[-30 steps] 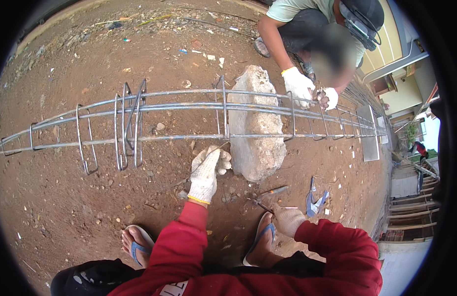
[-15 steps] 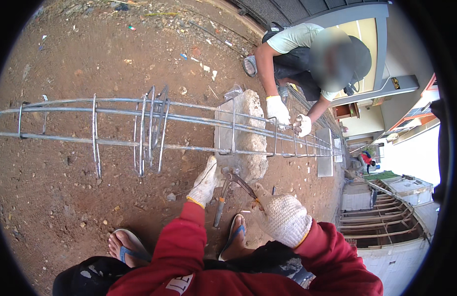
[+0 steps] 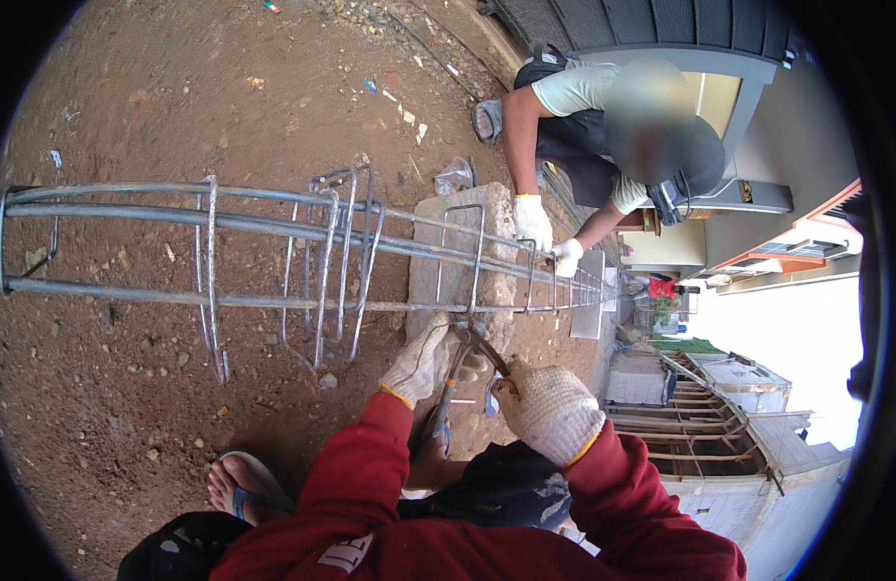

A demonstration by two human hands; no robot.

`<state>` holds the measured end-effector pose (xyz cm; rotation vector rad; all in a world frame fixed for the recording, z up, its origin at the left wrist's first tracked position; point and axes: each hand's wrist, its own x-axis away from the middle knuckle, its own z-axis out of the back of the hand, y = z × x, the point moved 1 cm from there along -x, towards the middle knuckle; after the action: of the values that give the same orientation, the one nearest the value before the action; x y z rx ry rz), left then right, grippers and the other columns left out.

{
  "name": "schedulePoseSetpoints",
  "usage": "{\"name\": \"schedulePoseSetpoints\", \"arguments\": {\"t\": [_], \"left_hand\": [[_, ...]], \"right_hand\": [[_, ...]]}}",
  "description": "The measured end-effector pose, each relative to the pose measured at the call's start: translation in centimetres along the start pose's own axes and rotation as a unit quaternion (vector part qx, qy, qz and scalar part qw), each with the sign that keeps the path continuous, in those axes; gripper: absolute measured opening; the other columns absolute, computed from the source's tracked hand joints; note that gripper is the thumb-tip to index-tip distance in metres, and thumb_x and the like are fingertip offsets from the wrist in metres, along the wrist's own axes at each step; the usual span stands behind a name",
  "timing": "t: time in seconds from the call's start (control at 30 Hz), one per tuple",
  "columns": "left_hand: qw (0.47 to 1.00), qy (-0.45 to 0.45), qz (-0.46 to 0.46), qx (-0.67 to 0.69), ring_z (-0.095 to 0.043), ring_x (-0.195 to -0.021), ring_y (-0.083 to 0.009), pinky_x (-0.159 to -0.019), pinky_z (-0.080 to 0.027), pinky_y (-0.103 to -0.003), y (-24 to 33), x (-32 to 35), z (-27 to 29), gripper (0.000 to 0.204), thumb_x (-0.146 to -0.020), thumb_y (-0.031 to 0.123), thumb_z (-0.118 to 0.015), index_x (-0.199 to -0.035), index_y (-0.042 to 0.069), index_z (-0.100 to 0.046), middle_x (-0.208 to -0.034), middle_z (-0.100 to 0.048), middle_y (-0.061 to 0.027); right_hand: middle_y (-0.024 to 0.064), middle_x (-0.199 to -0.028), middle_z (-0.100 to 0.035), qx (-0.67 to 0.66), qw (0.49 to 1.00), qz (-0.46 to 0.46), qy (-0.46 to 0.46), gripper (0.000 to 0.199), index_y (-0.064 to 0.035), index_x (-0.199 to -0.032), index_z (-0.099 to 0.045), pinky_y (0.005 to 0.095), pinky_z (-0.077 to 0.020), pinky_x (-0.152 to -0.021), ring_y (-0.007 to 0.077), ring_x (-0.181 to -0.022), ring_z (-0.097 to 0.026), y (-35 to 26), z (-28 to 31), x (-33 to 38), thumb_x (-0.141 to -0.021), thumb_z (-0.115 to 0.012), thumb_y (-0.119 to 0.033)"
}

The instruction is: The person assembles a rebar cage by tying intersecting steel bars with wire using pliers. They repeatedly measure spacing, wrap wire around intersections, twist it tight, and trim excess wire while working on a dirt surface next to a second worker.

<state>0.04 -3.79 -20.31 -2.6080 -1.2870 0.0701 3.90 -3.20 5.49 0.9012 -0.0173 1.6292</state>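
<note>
A long cage of steel bars (image 3: pixel 128 289) with square stirrups (image 3: pixel 482 254) crosses in front of me, resting on a rough concrete block (image 3: pixel 430 218). Just below the nearest bar, my gloved left hand (image 3: pixel 419 366) is closed, with a thin dark wire (image 3: pixel 430 341) showing across its fingers. My gloved right hand (image 3: pixel 552 414) grips one handle of the pincers (image 3: pixel 488 353). Their handles are spread, and the other one, orange in part, hangs down between my hands. The pincers' jaws are beside my left fingertips, close to the bar; whether they touch it, I cannot tell.
Across the cage a co-worker squats, with gloved hands (image 3: pixel 533 223) at the bars. Several loose stirrups (image 3: pixel 356 261) hang together on the cage. A pale slab (image 3: pixel 588 300) lies under its far end. My sandalled foot (image 3: pixel 249 484) stands on brown soil; an unfinished building (image 3: pixel 699 407) is at right.
The view has shifted, so the cage's near end looks closer. My left hand and the pincers' jaws have come up nearer the bar. Both hands keep their hold.
</note>
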Motion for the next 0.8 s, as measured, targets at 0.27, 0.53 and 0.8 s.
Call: {"name": "schedulePoseSetpoints", "arguments": {"t": [0.27,0.53,0.8], "left_hand": [[0.998,0.050,-0.017,-0.038,-0.069,-0.082,-0.0226,-0.062,-0.057,-0.035,-1.9,-1.0,1.6,0.028,-0.101,0.038,-0.054,-0.109,0.012,-0.063,-0.100,-0.070,-0.0056],[0.995,-0.016,-0.061,0.083,-0.066,-0.108,-0.0291,-0.084,-0.057,-0.044,-1.3,1.8,-4.2,0.038,-0.103,0.035,-0.046,-0.126,0.007,-0.058,-0.124,-0.064,-0.0135],[0.967,-0.112,-0.077,0.214,-0.059,-0.119,-0.0323,-0.105,-0.045,-0.050,-2.9,2.3,-8.0,0.047,-0.100,0.038,-0.048,-0.132,0.004,-0.055,-0.130,-0.061,-0.0172]], "right_hand": [[0.0267,-0.074,-0.063,-0.109,0.992,-0.068,-0.012,0.031,-0.0018,-0.098,-0.065,0.0515,-0.0506,-0.064,0.0437,-0.073,-0.066,0.8,-0.1,-0.5,-0.096,-0.054,-0.030],[0.0164,-0.064,-0.062,-0.274,0.957,-0.087,-0.028,0.030,-0.0017,-0.091,-0.064,0.0382,-0.0483,-0.056,0.0288,-0.059,-0.064,4.7,-2.7,-0.1,-0.096,-0.059,-0.031],[0.0036,-0.062,-0.064,-0.491,0.853,-0.152,-0.088,0.025,-0.0047,-0.109,-0.066,0.0244,-0.0339,-0.039,0.0056,-0.041,-0.045,6.4,-4.9,0.5,-0.099,-0.060,-0.026]]}}
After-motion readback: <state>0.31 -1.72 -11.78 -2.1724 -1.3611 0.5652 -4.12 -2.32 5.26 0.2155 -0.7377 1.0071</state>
